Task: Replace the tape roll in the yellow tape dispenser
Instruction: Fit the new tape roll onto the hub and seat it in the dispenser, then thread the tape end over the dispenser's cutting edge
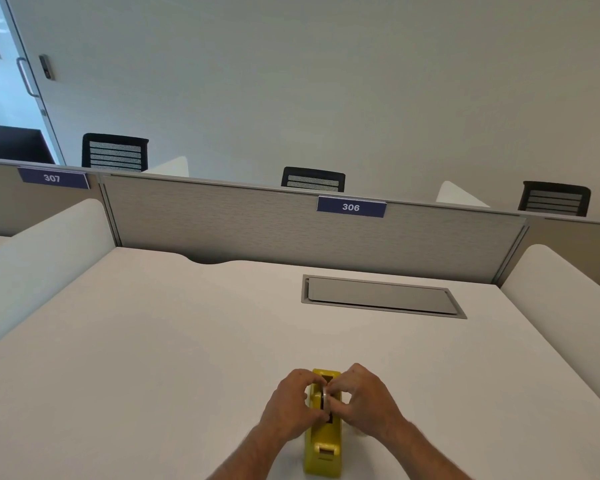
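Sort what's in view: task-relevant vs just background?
In the job:
yellow plastic tape dispenser
pale tape roll in its slot
left hand and right hand, both pinching the roll

Just there:
grey metal cable hatch set in the white desk
blue "306" sign
black mesh chairs

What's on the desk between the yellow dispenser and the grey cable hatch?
Nothing: in the head view, bare white desk runs from the yellow dispenser to the grey cable hatch.

Desk numbers on the partition

A blue plate (351, 206) is showing "306" on the grey partition (257, 223); left of it, a second blue plate (52, 178) is showing "307".
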`<state>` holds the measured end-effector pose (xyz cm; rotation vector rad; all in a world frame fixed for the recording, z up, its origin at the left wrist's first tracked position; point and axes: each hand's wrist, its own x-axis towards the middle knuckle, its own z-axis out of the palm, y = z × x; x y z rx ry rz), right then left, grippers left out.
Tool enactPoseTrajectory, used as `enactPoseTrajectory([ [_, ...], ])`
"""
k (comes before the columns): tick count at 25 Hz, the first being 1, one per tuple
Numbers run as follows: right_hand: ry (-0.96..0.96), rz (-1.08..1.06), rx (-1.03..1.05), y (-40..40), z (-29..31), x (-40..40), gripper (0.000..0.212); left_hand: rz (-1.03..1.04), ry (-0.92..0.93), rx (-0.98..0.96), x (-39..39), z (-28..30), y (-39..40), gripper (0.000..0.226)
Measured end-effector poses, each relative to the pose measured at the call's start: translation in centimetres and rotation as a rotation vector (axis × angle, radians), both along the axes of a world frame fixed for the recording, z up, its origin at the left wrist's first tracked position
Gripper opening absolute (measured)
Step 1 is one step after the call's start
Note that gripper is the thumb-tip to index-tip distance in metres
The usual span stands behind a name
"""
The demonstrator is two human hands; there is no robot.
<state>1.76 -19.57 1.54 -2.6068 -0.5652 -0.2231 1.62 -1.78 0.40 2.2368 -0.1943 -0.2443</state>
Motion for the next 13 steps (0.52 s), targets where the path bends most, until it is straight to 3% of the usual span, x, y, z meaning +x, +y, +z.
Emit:
enactPoseTrajectory([
  [4,-0.022,0.03,-0.069,0.22,0.38,-0.17,0.031,-0.008,-0.009,0.01,0.05,0.03,-0.18,0.054],
  [13,0.031,0.043,-0.044,-0.13,0.5,0.28,0.025,0.0,0.011,0.017,0.09,0.08,-0.22,0.058],
])
